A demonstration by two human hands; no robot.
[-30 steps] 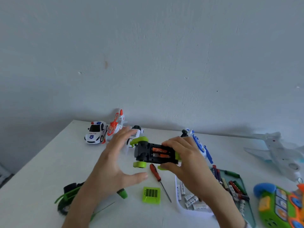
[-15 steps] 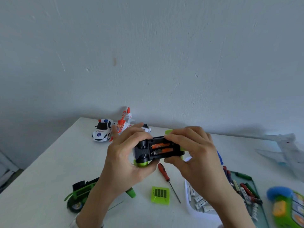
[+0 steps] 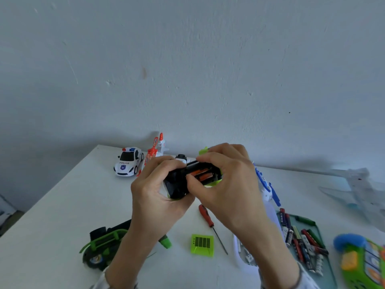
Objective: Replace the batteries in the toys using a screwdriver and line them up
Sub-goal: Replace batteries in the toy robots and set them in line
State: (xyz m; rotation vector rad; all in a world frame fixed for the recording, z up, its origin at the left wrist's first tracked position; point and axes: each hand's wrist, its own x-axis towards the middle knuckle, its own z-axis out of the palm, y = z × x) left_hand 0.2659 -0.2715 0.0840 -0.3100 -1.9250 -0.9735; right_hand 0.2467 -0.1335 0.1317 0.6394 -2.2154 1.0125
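A black and green toy car point(image 3: 177, 184) is held upside down above the table, its battery bay open with orange batteries point(image 3: 201, 175) showing. My left hand point(image 3: 154, 190) grips the car's left end from below. My right hand point(image 3: 227, 184) curls over its right end, with the thumb pressing at the batteries. On the table below lie the green battery cover point(image 3: 202, 245) and a red-handled screwdriver point(image 3: 208, 221).
A police car point(image 3: 128, 162), an orange-white toy point(image 3: 155, 151) and another toy stand by the wall. A green-black toy point(image 3: 102, 245) lies front left. A green tray point(image 3: 320, 243) of several batteries, a white tray point(image 3: 237, 253), a blue-white toy point(image 3: 266, 184), a plane point(image 3: 358, 188) and a toy phone point(image 3: 362, 261) are right.
The camera tilted up. My left hand closed around the car's left end, and both hands lifted it and turned it slightly. My right thumb came onto the batteries.
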